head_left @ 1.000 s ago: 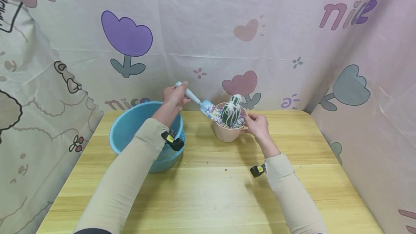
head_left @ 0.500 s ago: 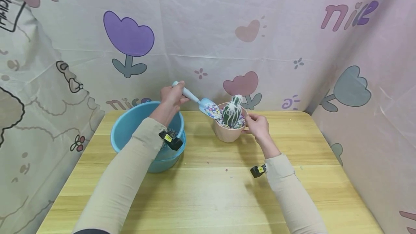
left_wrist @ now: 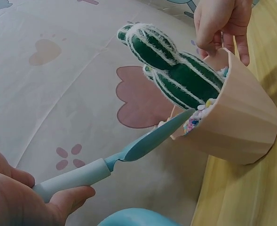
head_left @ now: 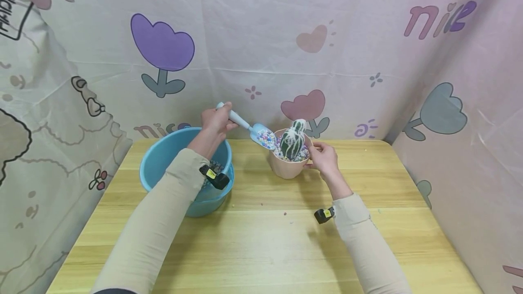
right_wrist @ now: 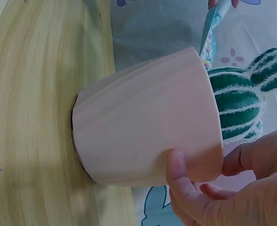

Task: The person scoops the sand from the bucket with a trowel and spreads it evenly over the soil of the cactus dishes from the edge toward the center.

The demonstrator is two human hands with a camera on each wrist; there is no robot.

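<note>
The pink pot (head_left: 288, 165) is taken as the landmark; it stands on the wooden table (head_left: 261, 239), toward the back edge, with the toy cactus (head_left: 292, 139) upright inside among coloured pebbles (head_left: 303, 153). The small blue trowel (head_left: 253, 129) is gripped by its handle in the left hand (head_left: 216, 120), fingers curled round it, and its blade is held at the pot's left rim, loaded with pebbles. Compared with a second ago, the blade is seen slightly higher and drawn a little back from the cactus base, with fewer pebbles spilling off its tip; this is judged to mean that the scoop is mostly delivered and the filling of the pot is well along. The pot's right rim is pinched by the right hand (head_left: 324, 159), thumb on the outer wall, fingers over the edge, unchanged over the second. Left of the pot, well apart from it, a blue basin (head_left: 163, 160) is partly hidden by the left sleeve. A few stray pebbles (head_left: 284, 213) are scattered on the table in front of the pot. The cactus stands close beside the blade's path. A printed cloth backdrop (head_left: 261, 49) hangs behind the pot.
</note>
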